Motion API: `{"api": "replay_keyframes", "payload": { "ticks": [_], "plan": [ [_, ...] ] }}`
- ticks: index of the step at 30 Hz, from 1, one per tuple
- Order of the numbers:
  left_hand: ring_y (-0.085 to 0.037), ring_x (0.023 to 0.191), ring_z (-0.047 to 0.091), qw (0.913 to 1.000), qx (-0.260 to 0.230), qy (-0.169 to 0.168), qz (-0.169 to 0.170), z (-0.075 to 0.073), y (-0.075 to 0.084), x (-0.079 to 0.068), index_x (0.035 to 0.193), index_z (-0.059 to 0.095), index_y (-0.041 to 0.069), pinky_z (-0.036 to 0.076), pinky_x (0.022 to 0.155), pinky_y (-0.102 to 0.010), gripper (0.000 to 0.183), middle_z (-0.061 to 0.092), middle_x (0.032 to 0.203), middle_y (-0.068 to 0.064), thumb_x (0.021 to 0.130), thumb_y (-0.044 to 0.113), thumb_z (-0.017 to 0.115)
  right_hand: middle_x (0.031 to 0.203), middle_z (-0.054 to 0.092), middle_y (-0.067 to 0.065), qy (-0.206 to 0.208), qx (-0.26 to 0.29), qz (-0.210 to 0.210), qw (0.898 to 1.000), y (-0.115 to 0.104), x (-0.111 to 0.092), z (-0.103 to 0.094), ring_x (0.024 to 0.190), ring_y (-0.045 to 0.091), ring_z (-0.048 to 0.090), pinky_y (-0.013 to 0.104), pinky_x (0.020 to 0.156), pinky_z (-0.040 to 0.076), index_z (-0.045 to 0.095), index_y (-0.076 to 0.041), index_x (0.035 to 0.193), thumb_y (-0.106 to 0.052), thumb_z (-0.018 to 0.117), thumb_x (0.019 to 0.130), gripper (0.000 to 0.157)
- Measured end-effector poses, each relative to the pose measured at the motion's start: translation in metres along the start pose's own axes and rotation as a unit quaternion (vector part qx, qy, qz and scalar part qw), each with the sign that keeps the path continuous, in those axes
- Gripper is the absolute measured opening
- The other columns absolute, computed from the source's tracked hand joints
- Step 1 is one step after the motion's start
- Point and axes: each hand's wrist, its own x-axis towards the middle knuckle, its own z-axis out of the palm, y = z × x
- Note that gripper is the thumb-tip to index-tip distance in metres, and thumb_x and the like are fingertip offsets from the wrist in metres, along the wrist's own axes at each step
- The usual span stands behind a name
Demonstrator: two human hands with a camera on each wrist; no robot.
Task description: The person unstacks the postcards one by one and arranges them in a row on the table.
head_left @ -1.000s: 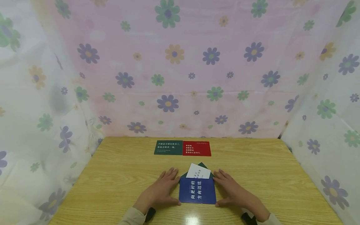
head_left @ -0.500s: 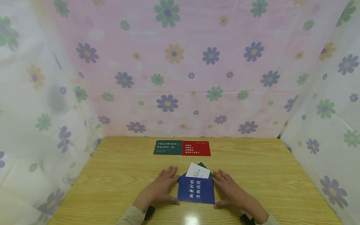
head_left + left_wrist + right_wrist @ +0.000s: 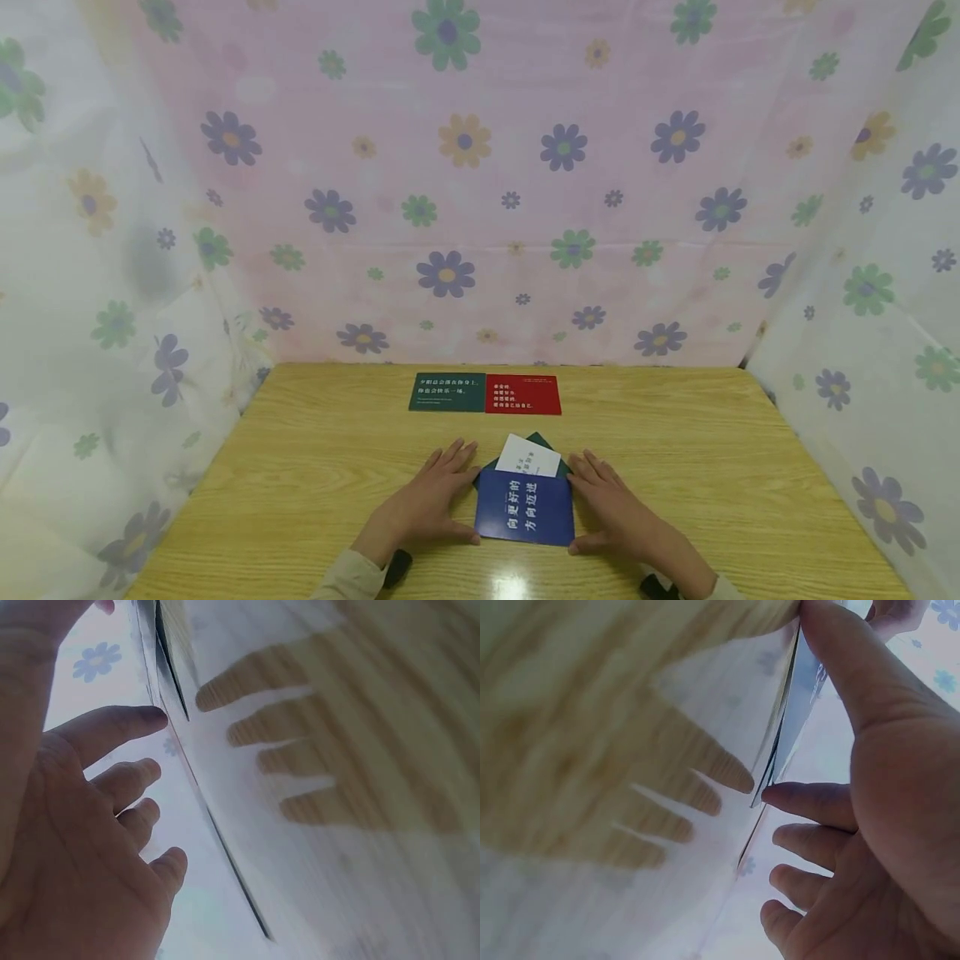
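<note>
In the head view, a blue card (image 3: 525, 512) with white lettering lies at the front of the table. Behind it, partly covered, a white card (image 3: 527, 456) sits askew on a dark green card (image 3: 537, 437) whose corners stick out. My left hand (image 3: 420, 508) is at the blue card's left side, thumb by its near corner and fingers stretched forward. Mirroring it on the right side is my right hand (image 3: 622, 512), its index fingertip and thumb right at the card edges in the right wrist view. Neither hand curls round a card.
Farther back on the wooden table (image 3: 322, 442), a green card (image 3: 447, 392) and a red card (image 3: 523, 395) lie side by side, edges meeting. Flowered curtains (image 3: 480, 192) enclose the table at the back and both sides.
The blue card shifts slightly between the hands; a small pale sliver seen under its near edge half a second ago no longer shows. Both hands stay almost in place.
</note>
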Motion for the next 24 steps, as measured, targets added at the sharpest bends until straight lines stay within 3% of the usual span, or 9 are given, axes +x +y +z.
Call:
{"api": "replay_keyframes", "payload": {
  "ticks": [12,24],
  "plan": [
    [-0.034,0.158,0.012,0.9998,-0.016,0.011,0.000,-0.0020,0.0021,-0.0019,0.150,0.050,0.006,0.015,0.127,-0.053,0.099,0.021,0.169,-0.012,0.077,0.066,0.077,0.165,0.020,0.030,0.009,0.000,0.025,1.000,-0.0029,-0.0020,0.0003,0.152,0.051,0.016,0.067,0.121,0.016,0.036,0.009,0.152,-0.046,0.091,0.072,0.112],
    [-0.036,0.157,0.011,0.9986,-0.029,0.038,0.022,0.0009,0.0005,0.0048,0.154,0.044,0.005,0.016,0.127,-0.055,0.097,0.018,0.170,-0.012,0.079,0.056,0.081,0.161,0.027,0.032,0.064,-0.002,0.019,0.998,0.0050,-0.0053,-0.0027,0.149,0.054,0.022,0.069,0.119,0.022,0.042,0.008,0.149,-0.043,0.092,0.069,0.108]
  ]
}}
